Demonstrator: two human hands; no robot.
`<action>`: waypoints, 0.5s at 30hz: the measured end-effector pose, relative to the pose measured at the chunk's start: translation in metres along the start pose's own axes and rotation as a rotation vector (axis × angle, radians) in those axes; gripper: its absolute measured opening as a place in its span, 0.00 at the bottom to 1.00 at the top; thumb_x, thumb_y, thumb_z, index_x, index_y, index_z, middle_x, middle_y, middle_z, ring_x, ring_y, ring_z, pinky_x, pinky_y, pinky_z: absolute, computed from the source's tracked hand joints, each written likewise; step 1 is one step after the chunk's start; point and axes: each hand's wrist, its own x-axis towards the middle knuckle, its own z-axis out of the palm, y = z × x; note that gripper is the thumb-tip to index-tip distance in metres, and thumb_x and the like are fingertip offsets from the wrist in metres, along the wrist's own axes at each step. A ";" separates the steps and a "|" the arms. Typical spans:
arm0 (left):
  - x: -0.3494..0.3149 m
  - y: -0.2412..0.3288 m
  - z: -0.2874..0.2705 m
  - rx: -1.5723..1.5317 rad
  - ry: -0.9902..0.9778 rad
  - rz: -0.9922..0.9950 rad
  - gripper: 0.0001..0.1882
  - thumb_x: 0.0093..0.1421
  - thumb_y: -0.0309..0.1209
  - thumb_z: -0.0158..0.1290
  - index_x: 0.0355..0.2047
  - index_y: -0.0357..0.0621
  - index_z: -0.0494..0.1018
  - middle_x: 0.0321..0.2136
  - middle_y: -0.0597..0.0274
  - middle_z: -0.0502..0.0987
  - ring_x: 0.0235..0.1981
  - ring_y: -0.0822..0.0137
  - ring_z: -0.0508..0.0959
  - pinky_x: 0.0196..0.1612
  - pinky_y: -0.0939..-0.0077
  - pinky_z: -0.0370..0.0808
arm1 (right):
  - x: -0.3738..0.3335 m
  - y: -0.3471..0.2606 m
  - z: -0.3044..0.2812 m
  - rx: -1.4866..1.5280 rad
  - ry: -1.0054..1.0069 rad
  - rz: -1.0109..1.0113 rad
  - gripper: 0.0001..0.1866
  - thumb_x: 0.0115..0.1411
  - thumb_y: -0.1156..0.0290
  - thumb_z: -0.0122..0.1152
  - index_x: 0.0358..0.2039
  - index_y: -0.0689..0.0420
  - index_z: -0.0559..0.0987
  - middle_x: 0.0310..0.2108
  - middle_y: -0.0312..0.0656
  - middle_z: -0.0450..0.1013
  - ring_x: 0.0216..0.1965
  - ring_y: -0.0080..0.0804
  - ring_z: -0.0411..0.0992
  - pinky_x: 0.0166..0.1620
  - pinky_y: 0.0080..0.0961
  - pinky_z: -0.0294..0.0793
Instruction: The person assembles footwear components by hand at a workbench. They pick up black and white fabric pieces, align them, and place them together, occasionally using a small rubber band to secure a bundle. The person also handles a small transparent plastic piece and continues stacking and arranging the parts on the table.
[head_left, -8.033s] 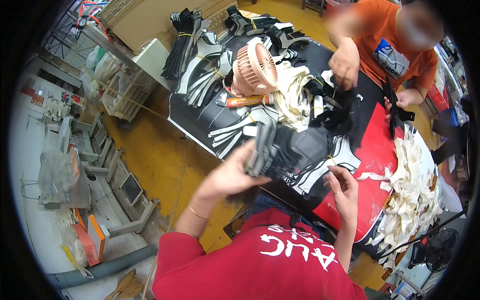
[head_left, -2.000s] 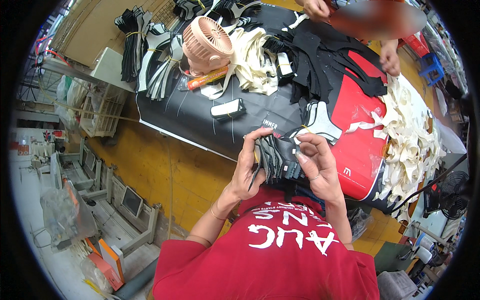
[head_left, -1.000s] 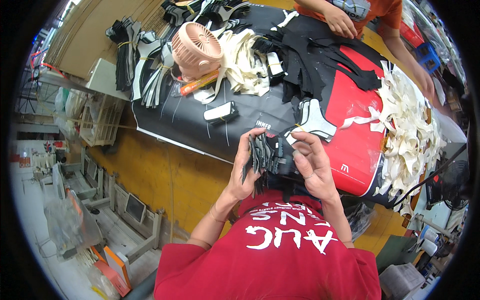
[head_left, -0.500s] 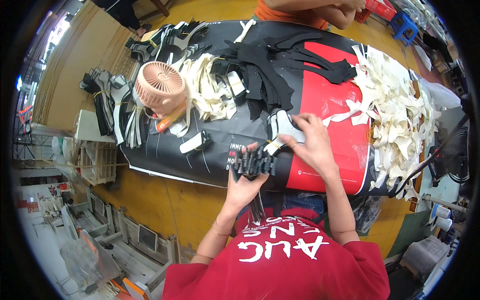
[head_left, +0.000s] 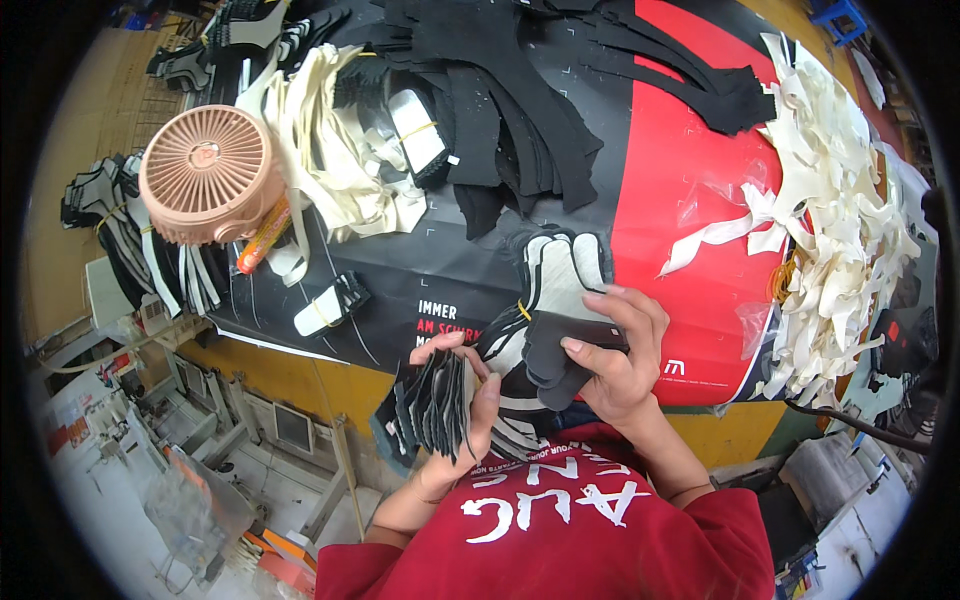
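My left hand (head_left: 478,425) is closed round a thick stack of dark fabric pieces (head_left: 418,410), their layered edges fanned toward the left. Between the thumb and fingers of my right hand (head_left: 630,375) are several flat dark grey fabric pieces (head_left: 556,350). Just beyond, on the table's near side, lies a bundle of pale grey pieces with black edges (head_left: 560,268), partly covered by the dark ones. A yellow band shows on that bundle's left side. Whether the pieces in my two hands join is hidden.
A pink fan (head_left: 210,170) stands at left beside an orange tube (head_left: 264,238) and cream strips (head_left: 335,150). Black cut pieces (head_left: 520,130) lie at the far middle. Cream scraps (head_left: 830,230) heap at right. A small banded bundle (head_left: 325,308) sits near the front edge.
The view has moved closer to the table. My right hand has gone from the pale grey bundle to gripping dark grey pieces. The stack in my left hand has turned and fanned leftward.
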 end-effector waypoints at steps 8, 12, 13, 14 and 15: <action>-0.003 0.001 -0.010 0.039 -0.125 0.020 0.32 0.57 0.15 0.54 0.58 0.38 0.52 0.33 0.59 0.72 0.34 0.69 0.73 0.46 0.72 0.69 | -0.005 -0.001 -0.001 -0.072 -0.041 -0.023 0.10 0.56 0.62 0.64 0.40 0.36 0.79 0.49 0.37 0.77 0.53 0.38 0.68 0.53 0.39 0.59; -0.007 -0.002 -0.008 -0.009 -0.087 -0.027 0.32 0.58 0.16 0.53 0.58 0.38 0.51 0.34 0.58 0.71 0.35 0.68 0.73 0.47 0.70 0.69 | -0.015 -0.003 -0.004 -0.181 0.036 -0.078 0.11 0.52 0.60 0.69 0.37 0.30 0.81 0.46 0.27 0.76 0.52 0.31 0.63 0.56 0.36 0.55; -0.007 -0.003 -0.008 0.017 -0.100 -0.018 0.31 0.58 0.17 0.53 0.58 0.38 0.50 0.34 0.58 0.71 0.35 0.68 0.73 0.48 0.70 0.69 | -0.016 -0.003 -0.005 -0.181 0.044 -0.076 0.11 0.51 0.60 0.69 0.36 0.30 0.81 0.47 0.27 0.75 0.53 0.31 0.62 0.56 0.36 0.54; -0.006 -0.003 -0.009 0.028 -0.095 -0.009 0.31 0.58 0.17 0.53 0.58 0.38 0.50 0.34 0.58 0.71 0.36 0.68 0.73 0.48 0.69 0.69 | -0.017 -0.003 -0.005 -0.179 0.056 -0.078 0.11 0.51 0.59 0.70 0.35 0.29 0.82 0.47 0.27 0.75 0.53 0.30 0.62 0.56 0.36 0.54; -0.007 -0.003 -0.008 0.000 -0.082 -0.016 0.31 0.59 0.17 0.53 0.58 0.37 0.50 0.34 0.58 0.71 0.36 0.67 0.74 0.48 0.69 0.69 | -0.017 -0.003 -0.006 -0.188 0.054 -0.095 0.11 0.50 0.59 0.72 0.35 0.28 0.83 0.48 0.25 0.72 0.54 0.29 0.60 0.57 0.35 0.53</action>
